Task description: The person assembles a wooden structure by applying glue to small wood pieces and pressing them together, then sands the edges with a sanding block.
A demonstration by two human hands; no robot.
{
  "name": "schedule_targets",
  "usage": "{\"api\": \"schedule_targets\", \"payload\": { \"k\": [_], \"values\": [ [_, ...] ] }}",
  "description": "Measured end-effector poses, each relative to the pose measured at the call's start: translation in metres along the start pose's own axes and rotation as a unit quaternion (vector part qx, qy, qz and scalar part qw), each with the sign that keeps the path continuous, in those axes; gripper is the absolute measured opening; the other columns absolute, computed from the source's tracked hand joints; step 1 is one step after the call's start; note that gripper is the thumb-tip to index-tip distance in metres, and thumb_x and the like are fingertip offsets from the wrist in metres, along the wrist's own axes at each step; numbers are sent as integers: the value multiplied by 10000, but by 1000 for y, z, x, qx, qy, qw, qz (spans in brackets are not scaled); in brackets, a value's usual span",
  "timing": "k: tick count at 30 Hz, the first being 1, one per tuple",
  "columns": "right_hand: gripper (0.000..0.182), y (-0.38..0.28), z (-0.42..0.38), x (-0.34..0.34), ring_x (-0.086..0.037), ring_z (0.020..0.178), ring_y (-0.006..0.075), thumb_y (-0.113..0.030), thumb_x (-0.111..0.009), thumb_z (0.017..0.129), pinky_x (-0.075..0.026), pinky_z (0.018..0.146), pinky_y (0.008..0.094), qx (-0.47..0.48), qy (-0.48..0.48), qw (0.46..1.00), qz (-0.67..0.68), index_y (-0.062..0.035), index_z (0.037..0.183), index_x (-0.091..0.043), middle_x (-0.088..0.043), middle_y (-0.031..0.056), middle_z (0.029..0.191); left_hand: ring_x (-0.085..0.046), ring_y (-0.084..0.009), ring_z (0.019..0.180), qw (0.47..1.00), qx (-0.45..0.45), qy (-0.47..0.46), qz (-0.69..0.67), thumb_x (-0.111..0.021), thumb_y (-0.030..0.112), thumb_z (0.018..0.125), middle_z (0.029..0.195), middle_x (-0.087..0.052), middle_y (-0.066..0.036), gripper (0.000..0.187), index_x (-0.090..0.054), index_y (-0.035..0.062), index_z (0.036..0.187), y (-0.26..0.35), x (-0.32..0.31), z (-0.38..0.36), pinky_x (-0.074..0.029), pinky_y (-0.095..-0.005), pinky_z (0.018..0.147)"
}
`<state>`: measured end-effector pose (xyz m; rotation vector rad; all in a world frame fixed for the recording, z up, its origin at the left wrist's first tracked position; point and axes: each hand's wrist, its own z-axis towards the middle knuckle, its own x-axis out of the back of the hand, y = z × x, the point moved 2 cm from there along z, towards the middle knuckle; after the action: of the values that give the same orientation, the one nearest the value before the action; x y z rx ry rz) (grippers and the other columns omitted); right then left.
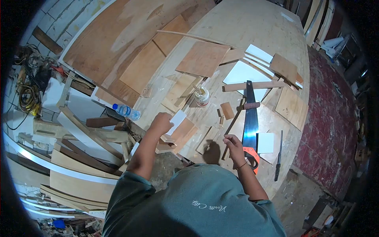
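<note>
Two hands: both busy at the near edge of the bench (276,35), each on its own piece.
L hand (161,123): fingers closed on a small white panel (177,118); you hold it by its near-left edge, tilted up.
White panel: sits just past your L fingertips, over a stack of thin ply offcuts (182,132) that lie directly under and right of those fingers.
R hand (233,144): fingers pinched round a thin wood strip (232,126); the strip runs up and away from your fingertips toward the saw.
Strip's far end: near a small wood block (227,110), which lies beyond your R fingers.
Handsaw (250,118): just right of your R fingers, blade pointing away, orange handle (252,156) beside your wrist.
Glue jar (202,96): between both hands and further out, lid off as far as I can tell.
White square (265,143): right of the saw; a dark file-like tool (278,152) lies further right again.
Water bottle (126,111): left of your L fingers, at the bench edge.
Progress (my read): pieces look cut and laid out w/ glue within reach; panel and strip aren't joined yet, so fitting and fixing look left to do.
</note>
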<state>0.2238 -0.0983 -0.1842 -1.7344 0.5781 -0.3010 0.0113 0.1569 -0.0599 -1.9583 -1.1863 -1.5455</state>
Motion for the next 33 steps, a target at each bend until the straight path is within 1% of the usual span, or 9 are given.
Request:
{"api": "schedule_targets", "payload": {
  "k": [2, 4, 17, 20, 22, 26, 28, 32, 33],
  "values": [
    [209, 1, 0, 1, -527, 886, 88, -121, -592, 877, -413, 788, 230, 10, 4, 1000, -3, -23, 1061, -591, -595, 2, 942, -621, -356, 900, 1000, 7, 5, -4, -717, 165, 711, 909, -655, -192, 212, -683, 20, 861, 0, 0, 0, -494, -423, 807],
    [200, 2, -1, 3, -564, 928, 129, -125, -598, 890, -435, 847, 260, -9, 10, 1000, -2, -2, 1048, -595, -628, 58, 966, -627, -356, 887, 1000, 9, 11, 2, -717, 162, 711, 901, -657, -192, 212, -682, 15, 860, 1, 0, -1, -500, -420, 797],
    [201, 4, -3, 4, -565, 915, 124, -124, -599, 890, -441, 838, 262, -30, 13, 999, -3, 3, 1046, -596, -629, 55, 959, -633, -380, 835, 999, 10, 45, -7, -720, 161, 710, 847, -649, -231, 227, -687, -4, 862, 1, -4, -3, -497, -431, 783],
    [203, 6, -3, 4, -562, 912, 122, -126, -599, 890, -440, 837, 259, -26, 9, 1000, 5, 6, 1044, -596, -628, 51, 957, -631, -383, 829, 999, 34, 33, -24, -722, 162, 706, 839, -645, -232, 223, -679, -8, 844, 3, -3, -1, -496, -436, 774],
    [222, 8, -3, 4, -540, 863, 104, -113, -569, 880, -430, 763, 245, -14, 2, 1000, 2, -14, 1078, -586, -602, 20, 934, -640, -369, 833, 999, 36, 32, -4, -694, 108, 687, 850, -657, -211, 162, -686, 15, 819, 6, -1, -2, -516, -420, 784],
    [225, 8, -4, 4, -536, 860, 101, -114, -570, 880, -430, 759, 246, -19, 5, 1000, -1, -14, 1081, -584, -600, 20, 937, -642, -369, 832, 999, 26, 30, 8, -674, 87, 682, 850, -657, -212, 149, -685, 15, 812, 3, -5, 1, -518, -423, 777],
    [200, 9, -6, 4, -559, 921, 118, -130, -586, 894, -438, 842, 257, -22, 13, 1000, 13, 7, 1038, -594, -621, 47, 955, -645, -366, 834, 999, 32, 26, 5, -669, 98, 689, 842, -657, -213, 137, -686, 16, 798, 4, -4, 2, -521, -424, 773],
    [201, 13, -7, 4, -558, 926, 121, -134, -586, 892, -438, 844, 260, -27, 10, 1000, 10, 7, 1035, -597, -623, 50, 966, -648, -363, 839, 999, 18, 23, 26, -669, 114, 685, 845, -659, -214, 147, -688, 20, 797, -2, -10, 5, -521, -421, 776],
    [201, 13, -8, 4, -559, 924, 123, -133, -588, 890, -437, 844, 261, -27, 13, 1000, 8, 6, 1034, -598, -623, 51, 964, -644, -368, 831, 999, 28, 8, 21, -680, 160, 687, 844, -655, -220, 194, -684, 3, 802, -4, -11, 6, -516, -422, 775]
  ]
}}
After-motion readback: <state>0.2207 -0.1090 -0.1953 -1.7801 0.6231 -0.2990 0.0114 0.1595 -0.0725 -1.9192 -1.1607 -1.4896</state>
